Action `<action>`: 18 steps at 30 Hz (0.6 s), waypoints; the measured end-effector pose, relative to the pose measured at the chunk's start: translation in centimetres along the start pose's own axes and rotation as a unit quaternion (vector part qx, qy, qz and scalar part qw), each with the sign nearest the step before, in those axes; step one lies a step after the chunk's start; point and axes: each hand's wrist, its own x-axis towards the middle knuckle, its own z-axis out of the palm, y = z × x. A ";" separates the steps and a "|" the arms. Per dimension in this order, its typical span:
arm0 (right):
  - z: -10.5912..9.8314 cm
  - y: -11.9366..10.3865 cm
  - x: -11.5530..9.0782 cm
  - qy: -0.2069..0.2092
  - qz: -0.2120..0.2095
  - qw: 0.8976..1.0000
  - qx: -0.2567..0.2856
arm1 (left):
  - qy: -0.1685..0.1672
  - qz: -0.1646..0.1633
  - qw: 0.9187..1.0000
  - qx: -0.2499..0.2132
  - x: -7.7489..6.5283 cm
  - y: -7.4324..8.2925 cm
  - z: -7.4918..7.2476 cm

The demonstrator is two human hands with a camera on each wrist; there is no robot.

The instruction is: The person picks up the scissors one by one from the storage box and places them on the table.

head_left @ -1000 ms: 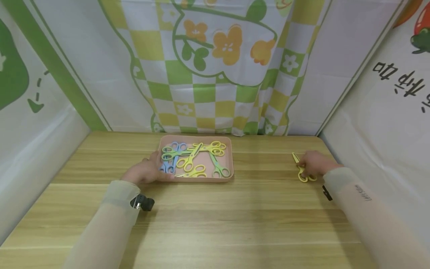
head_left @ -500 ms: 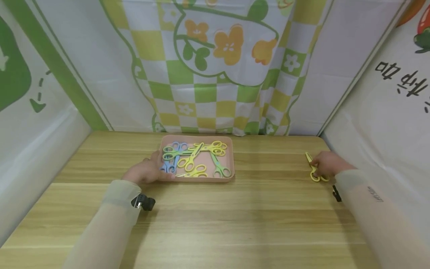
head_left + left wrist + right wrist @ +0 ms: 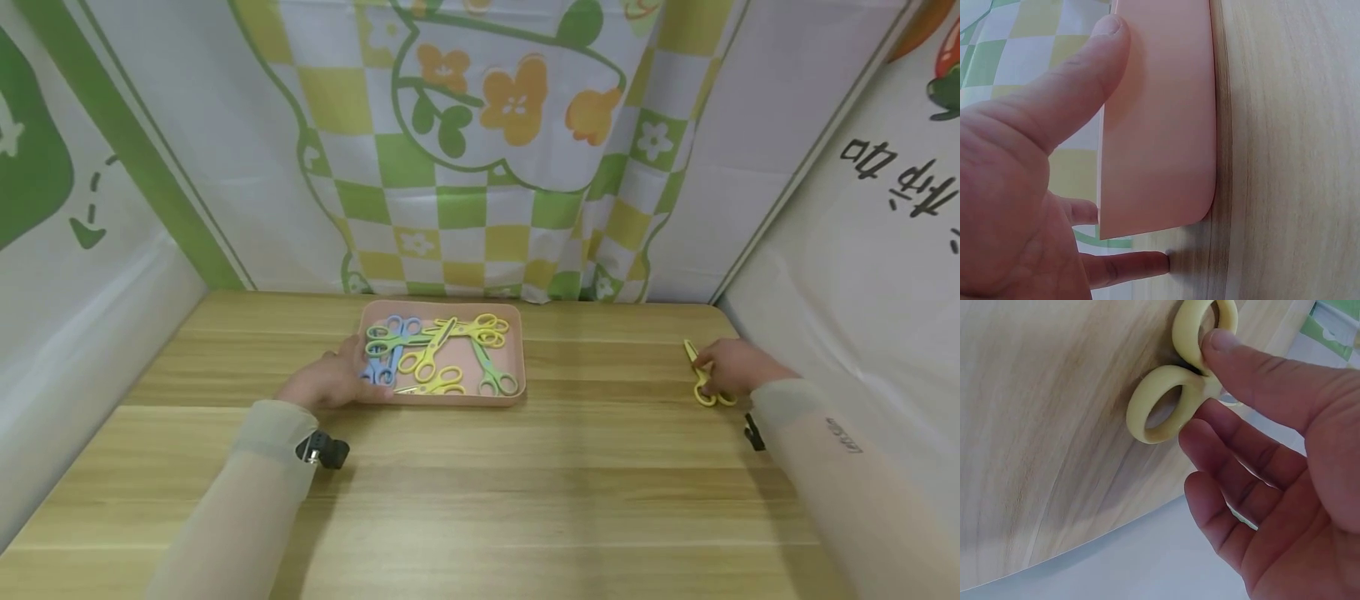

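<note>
I pinched yellow scissors [image 3: 1195, 392] near right edge of desk [image 3: 570, 500], tips away; pink tray [image 3: 450, 401] of blue, green, yellow scissors [image 3: 425, 367] sat along far edge.

L grip [image 3: 1022, 162] touches pink tray [image 3: 1163, 131] on tbl [image 3: 1291, 156].

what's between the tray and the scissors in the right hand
Just bare table. The head view shows it: nothing lies on the stretch from the tray across to the scissors in the right hand.
</note>
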 end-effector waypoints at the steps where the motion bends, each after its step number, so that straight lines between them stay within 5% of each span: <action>1: 0.0 0.1 -0.2 -0.004 0.003 1.000 0.005 | -0.002 0.000 1.000 0.001 0.1 0.2 0.0; 11: -0.2 0.2 -1.5 0.017 0.036 0.999 0.035 | -0.005 0.018 1.000 0.024 0.7 1.1 0.2; 18: -0.8 -1.7 0.0 0.066 0.055 0.995 0.041 | -0.007 0.042 0.998 0.042 1.0 -0.6 0.1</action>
